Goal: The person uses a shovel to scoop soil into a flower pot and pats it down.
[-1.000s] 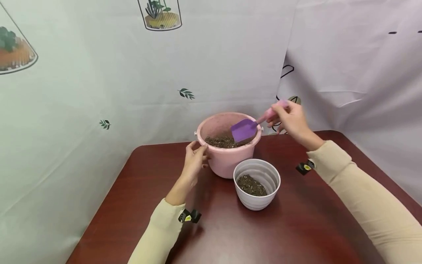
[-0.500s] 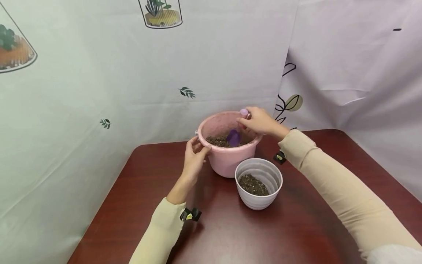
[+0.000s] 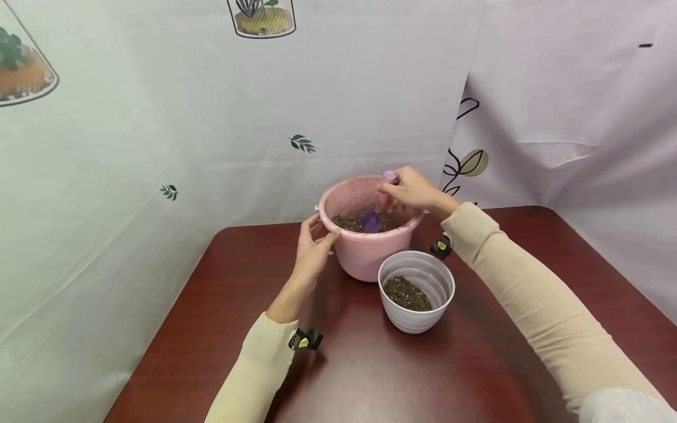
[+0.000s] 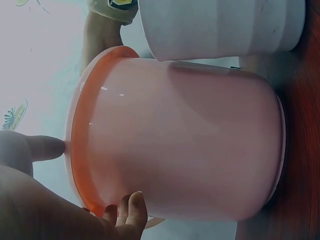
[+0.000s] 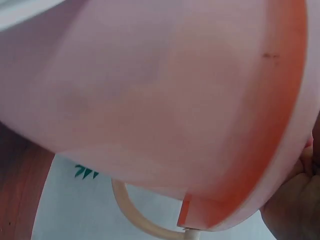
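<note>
A pink bucket [image 3: 365, 258] with dark soil [image 3: 345, 222] inside stands toward the back of the table. My left hand [image 3: 311, 254] holds its rim on the left; in the left wrist view the thumb meets the rim and the curled fingers lie under it against the wall. Over the bucket's right side, my right hand [image 3: 415, 189] grips the pink handle of a small trowel. The trowel's purple blade [image 3: 371, 221] points down into the soil, its tip hidden there. In the right wrist view the bucket wall [image 5: 165, 100] hides most of that hand.
Just in front of the bucket, to the right, stands a light grey ribbed pot [image 3: 415, 322] with some soil [image 3: 406, 294] at its bottom. The dark red table [image 3: 238, 305] meets a pale printed cloth [image 3: 222, 106] behind. A bucket handle [image 5: 135, 217] hangs on the far side.
My right hand has moved left and brought the trowel from above the bucket's right rim down into the soil. The left hand keeps its hold on the rim.
</note>
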The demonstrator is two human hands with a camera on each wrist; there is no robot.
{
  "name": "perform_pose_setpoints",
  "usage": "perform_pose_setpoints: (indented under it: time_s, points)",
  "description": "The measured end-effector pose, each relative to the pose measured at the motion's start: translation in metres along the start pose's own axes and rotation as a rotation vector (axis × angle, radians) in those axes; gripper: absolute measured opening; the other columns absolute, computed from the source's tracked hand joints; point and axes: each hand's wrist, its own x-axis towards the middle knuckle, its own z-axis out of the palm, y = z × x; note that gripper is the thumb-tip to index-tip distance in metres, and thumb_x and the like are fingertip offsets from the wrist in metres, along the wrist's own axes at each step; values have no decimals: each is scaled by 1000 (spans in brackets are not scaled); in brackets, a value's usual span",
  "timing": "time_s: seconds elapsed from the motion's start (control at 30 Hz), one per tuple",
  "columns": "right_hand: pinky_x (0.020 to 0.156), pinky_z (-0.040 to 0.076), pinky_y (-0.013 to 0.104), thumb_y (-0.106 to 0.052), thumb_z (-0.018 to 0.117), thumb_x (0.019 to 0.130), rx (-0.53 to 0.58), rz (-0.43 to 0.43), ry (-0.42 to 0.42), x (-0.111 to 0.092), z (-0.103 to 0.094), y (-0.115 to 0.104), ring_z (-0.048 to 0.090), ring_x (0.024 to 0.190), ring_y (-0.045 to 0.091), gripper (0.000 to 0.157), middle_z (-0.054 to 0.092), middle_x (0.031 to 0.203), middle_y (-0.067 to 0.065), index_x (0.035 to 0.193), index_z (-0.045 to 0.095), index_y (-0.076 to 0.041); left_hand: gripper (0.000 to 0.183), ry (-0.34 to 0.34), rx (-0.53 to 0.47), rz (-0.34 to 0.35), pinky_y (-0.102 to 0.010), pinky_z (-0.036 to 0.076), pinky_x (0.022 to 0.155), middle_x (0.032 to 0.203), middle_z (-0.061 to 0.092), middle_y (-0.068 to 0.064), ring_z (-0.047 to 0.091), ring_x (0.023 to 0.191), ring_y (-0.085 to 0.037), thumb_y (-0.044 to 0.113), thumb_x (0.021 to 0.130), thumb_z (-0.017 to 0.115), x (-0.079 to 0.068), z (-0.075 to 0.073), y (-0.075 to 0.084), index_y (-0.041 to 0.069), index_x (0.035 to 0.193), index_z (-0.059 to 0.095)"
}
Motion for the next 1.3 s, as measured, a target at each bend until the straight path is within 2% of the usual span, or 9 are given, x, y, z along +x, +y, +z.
perform_pose_setpoints:
  time_s: [0.2,0.43,0.63,0.73,0.87,1.0,1.1,1.17,1.3]
  points:
    - [46,53,28,-15,55,101,46,3,11,-1,1,5,67,51,18,35,70,74,25,86,70,13,64,-9,0,-12,-39,50,79,144,45,-18,58,106,-25,13,93,66,1,0,0,8,148,34]
    - [45,53,29,-17,55,101,75,-9,10,-3,3,9,65,49,16,36,71,71,22,86,70,12,64,-10,6,-14,-35,50,75,143,45,-18,58,108,-27,13,93,66,0,0,0,8,148,34]
    - [47,53,28,-16,56,102,108,9,16,0,4,10,67,53,19,34,71,73,20,87,69,12,65,-14,5,-20,-45,51,82,144,44,-18,58,110,-28,14,93,66,1,-1,0,9,148,34]
    - [49,54,29,-16,55,102,105,10,2,2,4,11,68,56,21,33,72,76,22,88,70,10,65,-14,5,-25,-45,51,82,144,44,-18,58,112,-29,14,93,66,1,-1,-1,9,149,34]
    - [50,54,30,-15,57,102,113,29,-9,3,3,11,68,57,20,30,72,79,24,89,69,9,65,-12,6,-25,-39,52,78,145,43,-17,57,113,-30,15,93,66,1,-1,1,10,149,34]
    - [52,56,35,-16,62,99,114,40,-40,4,3,13,68,59,24,24,72,81,23,95,67,7,65,-14,2,-28,-45,51,82,145,42,-17,57,113,-30,15,93,66,0,-1,1,10,149,33]
    - [53,56,35,-16,67,96,54,2,-52,4,2,12,67,61,25,22,72,81,21,96,68,5,65,-17,1,-28,-49,50,85,146,42,-18,57,113,-30,14,94,66,1,-1,0,9,149,33]
    - [56,56,35,-15,68,95,30,-21,-43,5,2,12,67,63,24,20,72,83,20,95,69,5,65,-22,1,-25,-48,51,84,146,42,-18,57,113,-30,15,94,66,1,-1,0,9,149,33]
    - [64,59,36,-11,68,95,54,-30,-25,5,3,11,71,69,25,20,73,85,22,93,71,8,65,-26,-3,-15,-46,51,83,146,42,-18,57,113,-30,15,94,66,1,-2,-2,9,149,33]
